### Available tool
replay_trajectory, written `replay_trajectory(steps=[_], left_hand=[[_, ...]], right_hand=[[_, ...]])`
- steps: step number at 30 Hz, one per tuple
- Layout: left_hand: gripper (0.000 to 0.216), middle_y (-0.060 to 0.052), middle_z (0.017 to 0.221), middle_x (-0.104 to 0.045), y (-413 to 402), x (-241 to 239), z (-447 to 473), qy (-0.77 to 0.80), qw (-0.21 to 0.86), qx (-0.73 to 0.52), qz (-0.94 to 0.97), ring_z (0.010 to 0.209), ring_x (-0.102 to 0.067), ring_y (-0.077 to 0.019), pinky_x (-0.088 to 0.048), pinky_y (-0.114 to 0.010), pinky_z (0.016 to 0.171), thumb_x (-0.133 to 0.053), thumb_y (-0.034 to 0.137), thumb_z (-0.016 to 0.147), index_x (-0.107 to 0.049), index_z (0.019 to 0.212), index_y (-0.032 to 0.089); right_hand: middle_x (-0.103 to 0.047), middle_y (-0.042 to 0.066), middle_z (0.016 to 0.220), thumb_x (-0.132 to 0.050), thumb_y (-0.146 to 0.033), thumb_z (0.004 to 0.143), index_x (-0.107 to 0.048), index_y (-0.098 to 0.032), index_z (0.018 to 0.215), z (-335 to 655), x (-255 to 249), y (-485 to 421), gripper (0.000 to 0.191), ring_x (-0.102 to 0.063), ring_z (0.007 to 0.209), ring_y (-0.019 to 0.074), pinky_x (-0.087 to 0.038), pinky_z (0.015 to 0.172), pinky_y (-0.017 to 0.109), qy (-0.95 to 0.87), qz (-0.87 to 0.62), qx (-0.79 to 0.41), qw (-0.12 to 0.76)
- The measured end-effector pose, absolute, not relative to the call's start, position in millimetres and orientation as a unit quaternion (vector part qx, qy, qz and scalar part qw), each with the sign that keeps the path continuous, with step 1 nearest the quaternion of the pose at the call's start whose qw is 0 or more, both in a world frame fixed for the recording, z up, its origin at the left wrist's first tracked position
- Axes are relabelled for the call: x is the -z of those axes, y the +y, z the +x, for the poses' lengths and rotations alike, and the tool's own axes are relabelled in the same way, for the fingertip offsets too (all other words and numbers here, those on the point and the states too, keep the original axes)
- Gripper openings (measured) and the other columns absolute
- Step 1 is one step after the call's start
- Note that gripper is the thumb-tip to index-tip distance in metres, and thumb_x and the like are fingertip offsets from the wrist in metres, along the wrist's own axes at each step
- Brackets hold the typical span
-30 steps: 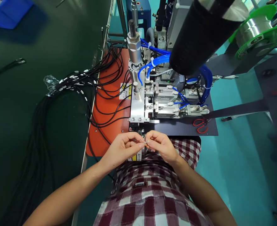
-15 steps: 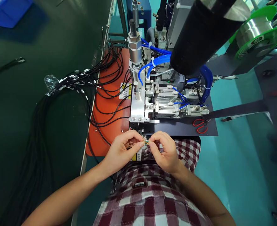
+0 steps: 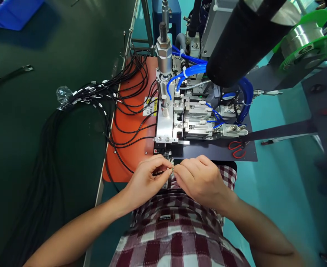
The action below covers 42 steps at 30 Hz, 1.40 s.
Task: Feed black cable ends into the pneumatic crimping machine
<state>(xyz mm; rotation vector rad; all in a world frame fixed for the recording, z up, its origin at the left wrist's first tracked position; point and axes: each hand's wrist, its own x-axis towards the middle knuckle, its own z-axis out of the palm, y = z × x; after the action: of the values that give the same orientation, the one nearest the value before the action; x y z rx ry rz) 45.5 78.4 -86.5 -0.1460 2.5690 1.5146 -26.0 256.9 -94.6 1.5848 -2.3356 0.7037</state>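
In the head view my left hand (image 3: 148, 178) pinches a black cable between thumb and forefinger, just in front of the machine. A short bit of thin green-yellow wires (image 3: 172, 169) shows between the fingertips of my two hands. Turned back upward, my right hand (image 3: 201, 178) is closed with its fingertips on the other end of those wires, most of which it hides. Beyond both hands stands the machine's metal fixture (image 3: 164, 129), with several black cables (image 3: 132, 130) running into it from the left across an orange plate (image 3: 130, 161).
A tied bundle of black cables (image 3: 48, 137) lies on the dark green table (image 3: 80, 185) at left. A blue bin (image 3: 16, 15) sits at the upper left. Red-handled scissors (image 3: 237, 149) rest on the machine's grey base. A thick black cylinder (image 3: 235, 48) overhangs on the right.
My right hand has rolled over so its back faces up, and its fingers have closed further over the wires. The wires are now mostly covered. My left hand keeps its pinch.
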Motion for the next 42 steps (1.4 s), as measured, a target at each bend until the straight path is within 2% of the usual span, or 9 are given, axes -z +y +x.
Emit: replay_trajectory(steps=[5,11,13,17,19,28,30,35,42], left_hand=[[0.011,-0.004,0.079,-0.057,80,83,43,0.835,0.112,-0.534,-0.073,0.069,-0.051,-0.0095,-0.041,-0.019,0.060,-0.055,0.022,0.085,-0.061,0.084,0.013],[0.022,-0.006,0.079,-0.059,79,77,37,0.769,0.140,-0.607,-0.144,0.068,-0.053,-0.0102,-0.042,-0.019,0.059,-0.061,0.031,0.082,-0.061,0.085,0.010],[0.023,-0.005,0.076,-0.058,79,78,37,0.766,0.142,-0.607,-0.155,0.065,-0.051,-0.0095,-0.040,-0.019,0.057,-0.061,0.032,0.082,-0.061,0.085,0.009],[0.022,-0.005,0.080,-0.058,79,82,41,0.788,0.124,-0.585,-0.146,0.065,-0.051,-0.0087,-0.041,-0.019,0.058,-0.059,0.031,0.084,-0.061,0.087,0.010],[0.020,-0.004,0.080,-0.058,80,82,42,0.792,0.115,-0.584,-0.138,0.067,-0.052,-0.0087,-0.042,-0.019,0.060,-0.059,0.030,0.084,-0.061,0.087,0.011],[0.018,-0.005,0.082,-0.060,79,74,37,0.720,0.139,-0.669,-0.122,0.071,-0.055,-0.0076,-0.044,-0.015,0.063,-0.064,0.026,0.082,-0.062,0.085,0.009],[0.017,-0.004,0.079,-0.060,79,74,36,0.713,0.142,-0.676,-0.124,0.067,-0.053,-0.0063,-0.043,-0.014,0.059,-0.063,0.026,0.082,-0.062,0.085,0.009],[0.019,0.000,0.066,-0.053,77,75,35,0.700,0.160,-0.686,-0.116,0.052,-0.040,-0.0026,-0.033,-0.013,0.047,-0.063,0.027,0.083,-0.062,0.084,0.008],[0.025,0.001,0.060,-0.048,72,70,34,0.657,0.226,-0.709,-0.120,0.049,-0.036,-0.0026,-0.029,-0.014,0.044,-0.066,0.031,0.079,-0.060,0.083,0.007]], right_hand=[[-0.046,0.003,0.066,-0.048,-0.013,0.089,-0.052,-0.015,0.072,-35,88,257,0.017,-0.034,0.061,0.0155,-0.018,0.058,0.034,-0.793,0.559,-0.225,0.096],[-0.056,-0.001,0.073,-0.051,-0.020,0.092,-0.054,-0.015,0.083,-32,106,255,0.011,-0.045,0.062,0.0093,-0.030,0.063,0.028,-0.779,0.422,-0.458,-0.076],[-0.056,0.000,0.072,-0.051,-0.019,0.092,-0.054,-0.015,0.083,-26,113,253,0.010,-0.045,0.062,0.0095,-0.030,0.064,0.028,-0.781,0.404,-0.474,-0.054],[-0.057,0.001,0.070,-0.055,-0.017,0.089,-0.054,-0.015,0.080,-19,117,252,0.010,-0.044,0.062,0.0119,-0.027,0.062,0.031,-0.805,0.443,-0.387,0.081],[-0.057,0.001,0.070,-0.055,-0.016,0.089,-0.054,-0.015,0.080,-21,116,253,0.009,-0.045,0.063,0.0123,-0.027,0.062,0.031,-0.802,0.456,-0.375,0.092],[-0.049,0.000,0.075,-0.051,-0.024,0.093,-0.052,-0.017,0.085,-18,128,254,0.011,-0.043,0.066,0.0099,-0.036,0.061,0.024,-0.686,0.289,-0.635,-0.207],[-0.049,0.000,0.075,-0.051,-0.023,0.094,-0.052,-0.017,0.085,-15,130,252,0.011,-0.043,0.066,0.0095,-0.037,0.061,0.023,-0.664,0.267,-0.663,-0.219],[-0.049,0.000,0.076,-0.054,-0.018,0.090,-0.052,-0.016,0.085,-14,127,254,0.006,-0.043,0.068,0.0099,-0.037,0.064,0.023,-0.686,0.290,-0.645,-0.171],[-0.047,0.002,0.074,-0.052,-0.027,0.092,-0.052,-0.015,0.084,-22,131,251,0.015,-0.041,0.066,0.0100,-0.036,0.060,0.023,-0.591,0.277,-0.706,-0.274]])
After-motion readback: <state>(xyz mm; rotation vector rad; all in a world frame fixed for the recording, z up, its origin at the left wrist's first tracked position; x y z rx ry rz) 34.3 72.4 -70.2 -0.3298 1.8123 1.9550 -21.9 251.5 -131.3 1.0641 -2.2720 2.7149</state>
